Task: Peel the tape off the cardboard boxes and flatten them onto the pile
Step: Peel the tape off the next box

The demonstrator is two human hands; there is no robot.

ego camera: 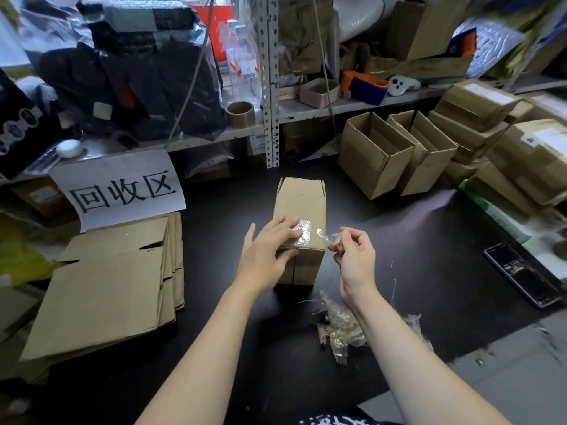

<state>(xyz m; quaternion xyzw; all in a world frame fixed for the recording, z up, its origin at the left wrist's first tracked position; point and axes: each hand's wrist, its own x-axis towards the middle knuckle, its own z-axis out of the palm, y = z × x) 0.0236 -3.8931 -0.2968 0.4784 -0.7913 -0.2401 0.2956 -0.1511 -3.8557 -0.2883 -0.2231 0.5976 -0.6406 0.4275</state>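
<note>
Box (302, 207) lies mid-counter (399, 240), with the flattened pile (107, 286) off to the left. Left hand (264, 256) is spread flat on top, holding it down. Right hand (356, 256) pinches the clear tape (310, 233), partly lifted. My worry: yank sideways and that thin tape probably snaps, leaving a stuck bit.

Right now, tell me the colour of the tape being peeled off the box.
Clear, glossy tape; head view shows it.

- Dim, cool indoor light, brightest at upper left.
- Glare on tape (303, 233); pale sheen on black counter (435, 210).
- Upper right corner smeared by blur.
- Wide-angle bowing toward edges; centre sharp.
</note>
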